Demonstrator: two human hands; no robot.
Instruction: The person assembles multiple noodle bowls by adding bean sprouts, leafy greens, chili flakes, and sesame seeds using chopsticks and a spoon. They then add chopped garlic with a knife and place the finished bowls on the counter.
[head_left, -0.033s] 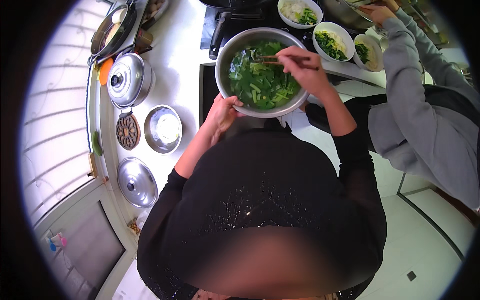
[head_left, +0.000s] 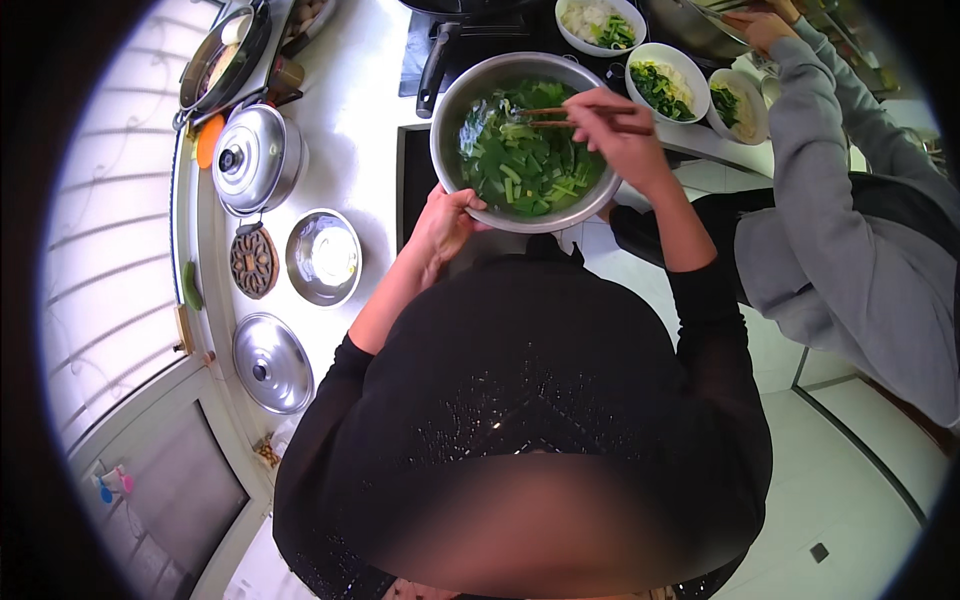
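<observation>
A large steel bowl (head_left: 450, 185) holds chopped green leaves (head_left: 535, 175) in clear liquid. My left hand (head_left: 448, 222) is closed on its lower left rim, thumb over the edge. Above the bowl's right side, my right hand (head_left: 622, 140) grips a pair of brown wooden chopsticks (head_left: 560, 123). Their tips reach among the leaves near the bowl's middle, slightly apart from each other.
White bowls of rice and greens (head_left: 660, 85) stand at the back right, beside a co-worker in a grey sleeve (head_left: 805, 110). On the left counter are a lidded pot (head_left: 255, 165), an empty steel basin (head_left: 323, 257), a loose lid (head_left: 273, 362) and a trivet (head_left: 253, 262). A black pan handle (head_left: 433, 72) juts out behind the bowl.
My right hand has shifted slightly right and the chopsticks have spread a little. My left hand keeps its hold on the bowl.
</observation>
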